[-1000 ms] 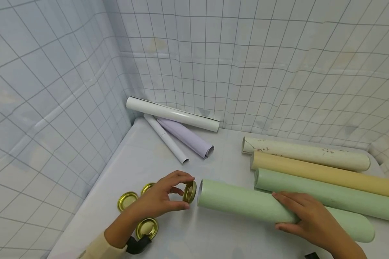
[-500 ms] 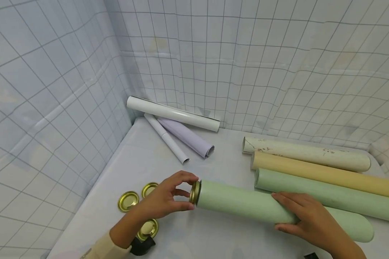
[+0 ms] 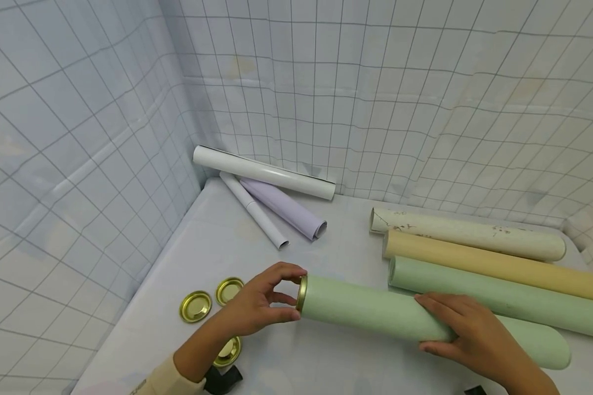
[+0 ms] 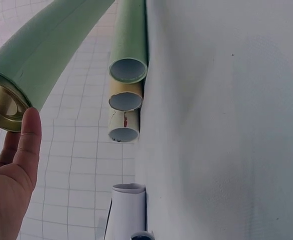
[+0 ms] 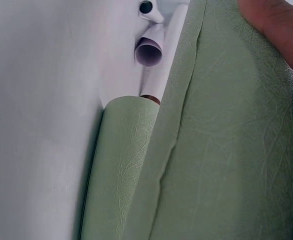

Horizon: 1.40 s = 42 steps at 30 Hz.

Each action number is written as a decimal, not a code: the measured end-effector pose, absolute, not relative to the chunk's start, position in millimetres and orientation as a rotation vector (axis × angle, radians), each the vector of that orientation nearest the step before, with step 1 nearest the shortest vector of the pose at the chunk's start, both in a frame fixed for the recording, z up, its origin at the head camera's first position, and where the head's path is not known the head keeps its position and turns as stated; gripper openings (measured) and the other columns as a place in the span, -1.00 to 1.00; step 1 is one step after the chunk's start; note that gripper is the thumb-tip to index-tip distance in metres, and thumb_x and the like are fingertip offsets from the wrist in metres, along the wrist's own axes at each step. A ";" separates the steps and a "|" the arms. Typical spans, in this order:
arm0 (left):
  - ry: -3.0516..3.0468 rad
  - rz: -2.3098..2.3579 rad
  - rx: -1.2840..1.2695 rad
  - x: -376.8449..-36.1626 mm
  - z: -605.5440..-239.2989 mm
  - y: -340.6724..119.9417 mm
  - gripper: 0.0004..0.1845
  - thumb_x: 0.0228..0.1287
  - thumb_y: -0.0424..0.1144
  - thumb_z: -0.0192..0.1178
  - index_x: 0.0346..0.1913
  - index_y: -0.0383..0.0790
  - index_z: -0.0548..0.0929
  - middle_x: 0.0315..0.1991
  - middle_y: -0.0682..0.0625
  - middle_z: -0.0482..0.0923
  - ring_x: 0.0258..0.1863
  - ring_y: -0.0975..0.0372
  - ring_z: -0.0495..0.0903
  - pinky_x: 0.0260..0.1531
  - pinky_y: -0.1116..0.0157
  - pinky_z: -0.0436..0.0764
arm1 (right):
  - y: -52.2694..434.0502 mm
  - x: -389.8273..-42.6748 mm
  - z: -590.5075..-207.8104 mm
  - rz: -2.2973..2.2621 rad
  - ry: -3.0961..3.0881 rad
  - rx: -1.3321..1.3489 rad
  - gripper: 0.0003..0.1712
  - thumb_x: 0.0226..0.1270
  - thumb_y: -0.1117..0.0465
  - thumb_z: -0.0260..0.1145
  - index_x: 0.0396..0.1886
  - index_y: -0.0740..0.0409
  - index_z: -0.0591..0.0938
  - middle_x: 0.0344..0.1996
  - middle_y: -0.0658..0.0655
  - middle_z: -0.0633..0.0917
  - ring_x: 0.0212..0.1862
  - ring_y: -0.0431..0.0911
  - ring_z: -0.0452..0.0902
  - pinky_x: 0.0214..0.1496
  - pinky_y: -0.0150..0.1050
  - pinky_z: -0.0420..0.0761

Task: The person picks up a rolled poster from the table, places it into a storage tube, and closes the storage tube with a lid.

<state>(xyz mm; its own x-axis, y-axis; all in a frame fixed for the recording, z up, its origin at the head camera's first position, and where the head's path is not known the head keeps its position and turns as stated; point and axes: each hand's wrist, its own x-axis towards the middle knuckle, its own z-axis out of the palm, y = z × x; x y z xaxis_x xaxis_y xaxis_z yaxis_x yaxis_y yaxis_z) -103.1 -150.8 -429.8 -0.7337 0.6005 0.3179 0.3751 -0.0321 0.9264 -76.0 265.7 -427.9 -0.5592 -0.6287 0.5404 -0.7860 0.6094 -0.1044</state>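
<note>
Cap (image 4: pixel 3 102), apart from the raised green tube (image 3: pixel 365 305) a second earlier, is now seated in the tube's left end, judged nearly closed; its rim is pinched by the left hand (image 3: pixel 250 308), the tube gripped by the right hand (image 3: pixel 469 333).

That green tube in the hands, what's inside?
A gold lid fills the end of the green tube by the left hand. The lid covers whatever is deeper inside, so that can't be seen.
</note>
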 end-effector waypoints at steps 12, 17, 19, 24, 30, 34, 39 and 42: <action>2.063 1.852 1.013 -100.2 -428.8 -148.1 -0.33 0.17 -0.44 0.41 0.33 -0.22 0.40 0.25 -0.13 0.37 0.20 0.06 0.42 -0.08 0.12 0.68 | 266.2 -76.4 -427.3 0.477 -2.320 1.149 -0.17 0.17 -0.43 0.29 0.20 0.10 0.65 -0.04 0.02 0.70 -0.11 -0.04 0.65 0.23 -0.47 0.29; 2.068 1.841 1.034 -99.9 -427.6 -146.4 -0.33 0.15 -0.44 0.43 0.32 -0.18 0.41 0.24 -0.13 0.37 0.19 0.06 0.43 -0.09 0.12 0.69 | 268.3 -73.0 -425.6 0.453 -2.394 1.134 -0.15 0.14 -0.43 0.32 0.20 0.10 0.64 -0.02 0.03 0.70 -0.07 -0.03 0.63 0.29 -0.50 0.21; 2.063 1.836 1.041 -99.8 -427.1 -145.8 -0.33 0.15 -0.42 0.44 0.31 -0.18 0.41 0.24 -0.12 0.37 0.18 0.05 0.43 -0.09 0.11 0.69 | 268.5 -72.0 -424.7 0.448 -2.402 1.138 -0.15 0.16 -0.43 0.30 0.20 0.11 0.64 -0.01 0.03 0.70 -0.07 -0.03 0.62 0.30 -0.51 0.18; 2.069 1.801 1.055 -100.0 -425.2 -146.4 -0.36 0.12 -0.39 0.47 0.25 -0.13 0.43 0.24 -0.10 0.36 0.18 0.06 0.43 -0.10 0.10 0.69 | 268.2 -70.2 -423.4 0.439 -2.411 1.149 -0.16 0.22 -0.42 0.25 0.22 0.13 0.62 0.01 0.06 0.69 -0.06 -0.02 0.61 0.31 -0.49 0.17; 2.094 1.774 1.112 -102.4 -423.6 -144.9 -0.37 0.07 -0.42 0.49 0.20 -0.13 0.44 0.24 -0.17 0.36 0.19 0.06 0.44 -0.12 0.13 0.70 | 267.7 -70.4 -424.2 0.447 -2.368 1.151 -0.17 0.31 -0.42 0.16 0.22 0.16 0.62 0.02 0.09 0.69 -0.06 -0.02 0.61 0.29 -0.46 0.20; 2.122 1.758 1.164 -104.0 -424.4 -142.4 -0.34 0.04 -0.46 0.50 0.19 -0.19 0.42 0.23 -0.20 0.35 0.17 0.05 0.45 -0.14 0.12 0.70 | 267.9 -70.3 -425.8 0.462 -2.345 1.159 -0.19 0.35 -0.40 0.11 0.21 0.18 0.61 0.04 0.09 0.67 -0.04 -0.02 0.59 0.31 -0.46 0.19; 2.159 1.740 1.151 -105.5 -423.5 -139.8 -0.34 0.01 -0.45 0.51 0.18 -0.20 0.43 0.22 -0.25 0.34 0.16 0.05 0.47 -0.15 0.16 0.71 | 268.5 -69.7 -426.3 0.466 -2.372 1.153 -0.19 0.36 -0.40 0.10 0.22 0.17 0.60 0.06 0.07 0.66 -0.02 -0.04 0.56 0.30 -0.45 0.20; 2.173 1.727 1.124 -105.7 -421.7 -139.3 -0.36 0.03 -0.41 0.51 0.18 -0.16 0.46 0.22 -0.24 0.35 0.15 0.05 0.47 -0.15 0.19 0.71 | 268.3 -70.9 -425.3 0.463 -2.378 1.162 -0.18 0.36 -0.40 0.11 0.23 0.18 0.60 0.05 0.07 0.66 -0.02 -0.04 0.56 0.28 -0.43 0.22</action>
